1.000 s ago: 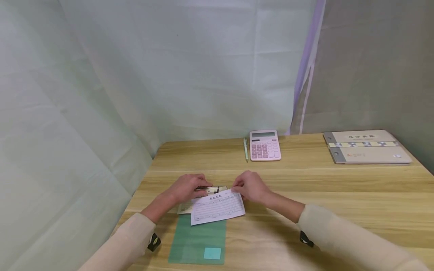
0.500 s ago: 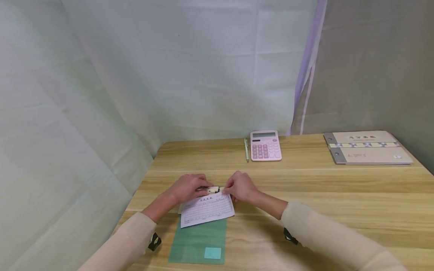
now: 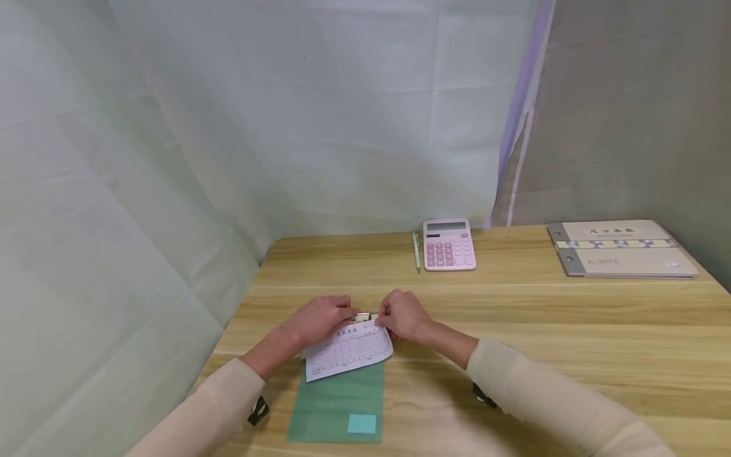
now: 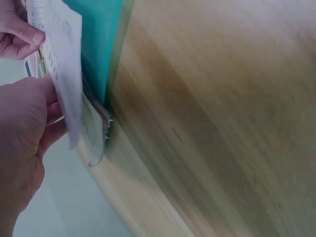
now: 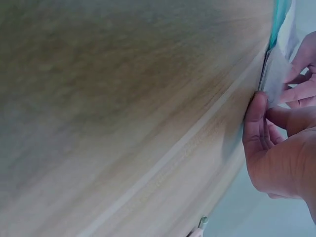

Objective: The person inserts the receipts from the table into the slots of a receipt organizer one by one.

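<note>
A translucent green clipboard (image 3: 337,409) lies on the table, its metal clip (image 3: 362,317) at the far end. My left hand (image 3: 322,318) grips that clip at its left side, its fingers partly hidden behind paper in the left wrist view. My right hand (image 3: 402,315) pinches the upper right corner of a white printed form (image 3: 348,352) between thumb and fingers. The form lies slanted across the upper part of the board, its top edge right at the clip and its lower edge raised. Beneath it, another cream-coloured slip (image 4: 92,129) shows in the left wrist view.
A pink calculator (image 3: 449,246) and a pale green pen (image 3: 416,252) lie side by side at the back of the table (image 3: 514,330). Farther right is a beige ledger (image 3: 625,247) with a grey spine. Pale curtains (image 3: 342,127) hang behind and to the left.
My right hand has carried the form leftward over the clipboard, bringing its top edge up to the clip. The left hand has stayed at the clip, shifting only slightly.
</note>
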The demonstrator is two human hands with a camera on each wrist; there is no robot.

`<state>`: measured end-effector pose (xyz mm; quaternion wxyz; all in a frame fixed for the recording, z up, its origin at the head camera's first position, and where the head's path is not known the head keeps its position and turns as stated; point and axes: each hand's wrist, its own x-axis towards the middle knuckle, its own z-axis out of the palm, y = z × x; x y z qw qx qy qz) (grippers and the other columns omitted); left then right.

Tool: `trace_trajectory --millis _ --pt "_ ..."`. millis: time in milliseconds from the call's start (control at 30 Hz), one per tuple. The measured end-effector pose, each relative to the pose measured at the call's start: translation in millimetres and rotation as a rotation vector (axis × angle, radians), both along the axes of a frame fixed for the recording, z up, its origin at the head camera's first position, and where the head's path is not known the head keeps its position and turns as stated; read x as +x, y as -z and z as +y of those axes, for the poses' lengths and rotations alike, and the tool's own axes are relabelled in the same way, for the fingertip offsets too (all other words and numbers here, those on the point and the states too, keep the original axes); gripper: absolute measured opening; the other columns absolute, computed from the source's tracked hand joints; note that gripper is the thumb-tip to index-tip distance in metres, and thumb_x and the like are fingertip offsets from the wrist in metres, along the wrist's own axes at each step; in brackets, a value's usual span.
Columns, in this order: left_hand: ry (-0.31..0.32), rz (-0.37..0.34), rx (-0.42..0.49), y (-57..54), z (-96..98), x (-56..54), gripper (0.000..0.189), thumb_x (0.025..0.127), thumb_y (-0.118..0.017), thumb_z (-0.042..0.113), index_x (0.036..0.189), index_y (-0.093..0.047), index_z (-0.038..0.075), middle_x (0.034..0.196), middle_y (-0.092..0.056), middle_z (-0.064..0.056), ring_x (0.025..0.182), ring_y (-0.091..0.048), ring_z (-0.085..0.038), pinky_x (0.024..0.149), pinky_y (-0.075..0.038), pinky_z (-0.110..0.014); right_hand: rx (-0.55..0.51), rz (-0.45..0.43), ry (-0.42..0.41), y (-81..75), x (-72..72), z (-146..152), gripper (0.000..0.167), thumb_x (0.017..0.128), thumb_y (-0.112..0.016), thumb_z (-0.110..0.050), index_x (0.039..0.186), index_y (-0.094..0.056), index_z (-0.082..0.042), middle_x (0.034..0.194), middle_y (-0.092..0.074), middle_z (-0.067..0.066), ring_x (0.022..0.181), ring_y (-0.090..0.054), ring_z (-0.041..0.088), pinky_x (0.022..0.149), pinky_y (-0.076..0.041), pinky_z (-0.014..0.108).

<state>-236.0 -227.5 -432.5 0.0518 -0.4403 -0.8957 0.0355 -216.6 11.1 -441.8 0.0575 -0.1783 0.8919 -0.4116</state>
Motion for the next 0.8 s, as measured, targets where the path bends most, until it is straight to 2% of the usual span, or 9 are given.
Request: trace_trajectory --millis 367,500,800 --pt "-0.051 -0.130 0.061 -3.4 -0.4 -1.0 0.026 0.106 -0.069 0.016 0.130 -0.078 0.012 0.103 -0.066 0.003 0.080 -0.054 -0.009 0.073 -0.050 -0.023 0.034 -0.023 -0.005 -3.6 0.1 -1.7 0.025 0.093 -0.082 -0.003 0.071 -0.069 -0.005 0.056 -0.065 0.004 0.040 -0.057 0.010 0.042 -0.048 0.024" --pt "-0.044 -0.142 0.079 -4.3 0.0 -1.7 0.026 0.104 -0.071 0.014 0.129 -0.078 0.010 0.102 -0.066 0.003 0.079 -0.054 -0.009 0.072 -0.050 -0.024 0.052 -0.044 -0.007 -5.1 -1.1 -1.6 0.024 0.094 -0.082 -0.004 0.073 -0.070 -0.005 0.058 -0.065 0.004 0.044 -0.062 0.015 0.042 -0.048 0.023" --pt "-0.024 -0.138 0.094 -4.7 -1.2 -1.5 0.026 0.104 -0.071 0.014 0.128 -0.078 0.008 0.104 -0.067 0.000 0.081 -0.057 -0.010 0.074 -0.054 -0.026 0.061 -0.074 0.020 -5.6 -5.3 -5.1 0.027 0.096 -0.079 -0.006 0.072 -0.067 -0.005 0.057 -0.065 0.004 0.043 -0.063 0.016 0.042 -0.050 0.025"
